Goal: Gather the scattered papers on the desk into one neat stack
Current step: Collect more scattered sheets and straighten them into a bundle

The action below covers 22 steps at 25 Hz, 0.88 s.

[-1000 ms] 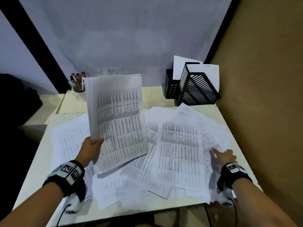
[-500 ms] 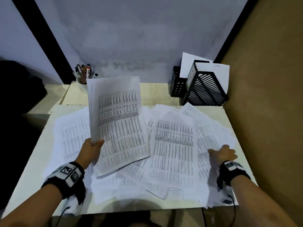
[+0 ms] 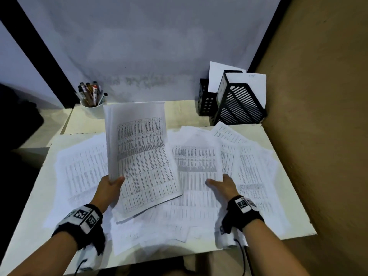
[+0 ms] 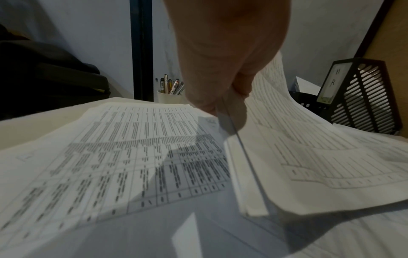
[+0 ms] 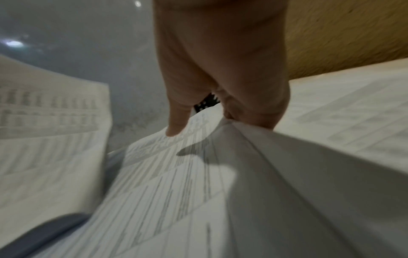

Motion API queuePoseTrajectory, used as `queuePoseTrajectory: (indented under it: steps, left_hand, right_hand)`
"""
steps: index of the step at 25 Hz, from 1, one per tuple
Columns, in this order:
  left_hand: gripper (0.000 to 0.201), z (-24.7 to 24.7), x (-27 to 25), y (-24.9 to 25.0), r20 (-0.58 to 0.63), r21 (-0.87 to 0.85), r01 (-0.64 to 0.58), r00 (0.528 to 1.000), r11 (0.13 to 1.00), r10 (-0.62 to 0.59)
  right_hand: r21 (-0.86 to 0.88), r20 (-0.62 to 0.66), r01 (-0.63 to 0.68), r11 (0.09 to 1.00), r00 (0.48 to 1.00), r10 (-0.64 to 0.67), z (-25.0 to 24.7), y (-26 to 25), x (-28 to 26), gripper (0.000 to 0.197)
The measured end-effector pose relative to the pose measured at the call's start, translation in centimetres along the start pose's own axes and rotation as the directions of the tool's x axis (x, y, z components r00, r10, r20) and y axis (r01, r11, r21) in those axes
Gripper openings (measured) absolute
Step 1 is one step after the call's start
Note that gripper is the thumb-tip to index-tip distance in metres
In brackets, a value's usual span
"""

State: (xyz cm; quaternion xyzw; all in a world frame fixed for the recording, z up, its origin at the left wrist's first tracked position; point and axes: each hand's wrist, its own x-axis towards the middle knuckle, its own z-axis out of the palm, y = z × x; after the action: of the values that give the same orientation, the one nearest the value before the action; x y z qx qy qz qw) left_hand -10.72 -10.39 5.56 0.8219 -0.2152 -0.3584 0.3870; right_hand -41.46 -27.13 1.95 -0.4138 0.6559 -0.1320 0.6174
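Printed table sheets lie scattered and overlapping across the white desk. My left hand pinches the lower left edge of a gathered bundle of papers and holds it tilted up above the desk's middle. In the left wrist view the left hand has its thumb on top of the bundle. My right hand grips the right edge of a loose sheet just right of the bundle. The right wrist view shows the right hand pinching that sheet, whose edge is lifted.
A white cup of pens stands at the back left. Black file holders with blank sheets stand at the back right. A brown wall borders the desk's right side. More loose sheets lie left and right.
My right hand has moved left from the desk's right side to the middle and taken hold of a sheet's edge. My left hand still holds the bundle.
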Motion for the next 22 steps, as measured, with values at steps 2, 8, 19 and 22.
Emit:
queuePoseTrajectory:
  steps: [2, 8, 19, 22]
  left_hand:
    - [0.022, 0.1, 0.2, -0.7, 0.007, -0.004, 0.008, 1.000, 1.000, -0.008]
    - [0.019, -4.0, 0.7, -1.6, -0.082, -0.061, 0.016, 0.996, 0.998, -0.021]
    - [0.030, -10.4, 4.3, -5.9, -0.229, -0.047, 0.112, 0.966, 0.993, -0.120]
    - [0.018, -8.9, 3.9, -5.8, -0.177, -0.056, 0.112, 0.977, 0.992, -0.121]
  right_hand:
    - [-0.152, -0.089, 0.020, 0.988, 0.995, -0.034, 2.8, 0.2, -0.4, 0.088]
    - [-0.270, -0.033, 0.036, 0.962, 0.998, -0.046, 2.7, -0.3, 0.8, 0.032]
    - [-0.223, -0.119, 0.065, 0.973, 0.989, -0.094, 5.0, 0.2, -0.8, 0.066]
    - [-0.123, -0.092, -0.037, 0.992, 0.995, 0.026, 9.2, 2.1, -1.0, 0.051]
